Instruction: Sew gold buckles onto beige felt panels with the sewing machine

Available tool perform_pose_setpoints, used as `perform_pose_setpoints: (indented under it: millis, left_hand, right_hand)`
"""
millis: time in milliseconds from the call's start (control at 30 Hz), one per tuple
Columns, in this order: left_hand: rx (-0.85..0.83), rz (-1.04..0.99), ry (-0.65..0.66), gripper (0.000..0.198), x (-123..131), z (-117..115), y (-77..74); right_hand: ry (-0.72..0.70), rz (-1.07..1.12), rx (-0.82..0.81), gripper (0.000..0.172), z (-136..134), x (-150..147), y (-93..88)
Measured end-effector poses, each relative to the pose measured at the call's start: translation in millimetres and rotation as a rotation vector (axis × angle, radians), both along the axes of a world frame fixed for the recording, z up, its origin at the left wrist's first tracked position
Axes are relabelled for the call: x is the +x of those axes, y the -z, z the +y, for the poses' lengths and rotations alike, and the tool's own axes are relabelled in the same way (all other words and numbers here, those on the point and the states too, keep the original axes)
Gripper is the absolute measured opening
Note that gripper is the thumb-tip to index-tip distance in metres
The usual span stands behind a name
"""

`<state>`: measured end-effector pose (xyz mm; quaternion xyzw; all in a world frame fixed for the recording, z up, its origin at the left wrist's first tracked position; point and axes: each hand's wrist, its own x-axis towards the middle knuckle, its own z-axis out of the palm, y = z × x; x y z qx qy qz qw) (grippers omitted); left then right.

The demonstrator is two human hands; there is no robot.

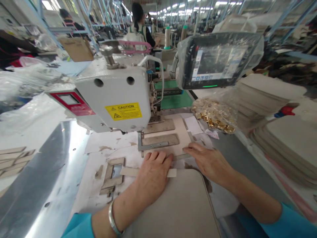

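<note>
Under the sewing machine head (pixel 116 96) lies a flat beige panel (pixel 182 132), set in a flat frame with a grey metal L-shaped bracket (pixel 153 145) and two brownish plates. My left hand (pixel 155 172) rests palm down, fingers stretched onto the panel's near edge. Beneath that hand passes a narrow beige strip (pixel 130 171), its ends showing on both sides; whether the hand grips it is hidden. My right hand (pixel 209 160) has its fingertips closed together at the panel's near right corner. A larger grey-beige panel (pixel 183 205) with a rounded corner lies closest to me.
Right of the machine are a plastic-wrapped screen (pixel 218 62), a bag of gold-coloured metal hardware (pixel 215 115) and stacked beige panels (pixel 284 145). Loose strips (pixel 15 158) lie at left. A small rectangular frame (pixel 112 175) sits near my left hand. People work farther back.
</note>
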<state>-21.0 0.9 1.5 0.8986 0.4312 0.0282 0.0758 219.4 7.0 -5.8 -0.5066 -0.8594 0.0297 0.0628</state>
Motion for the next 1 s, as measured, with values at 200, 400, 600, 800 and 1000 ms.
perform_pose_setpoints:
  millis: [200, 400, 600, 800, 1000]
  left_hand:
    - [0.041, -0.011, -0.039, 0.043, 6, 0, 6.5]
    - [0.082, 0.014, -0.015, 0.033, 4, 1, 8.6]
    - [-0.044, 0.003, -0.062, 0.024, 0, 8, 1.4]
    - [-0.171, -0.192, -0.074, 0.033, -3, 3, -11.5]
    - [-0.168, -0.355, -0.035, 0.026, -8, 4, -8.6]
  right_hand:
    - [0.044, 0.136, -0.049, 0.036, -4, -2, -1.4]
    - [0.336, 0.875, -0.354, 0.02, 8, 11, 4.3]
    - [0.708, 1.658, -0.813, 0.032, 23, 20, -16.2]
    - [0.559, 1.685, -0.915, 0.026, 29, 0, -22.9]
    - [0.485, 1.613, -1.035, 0.029, 32, -13, -24.9]
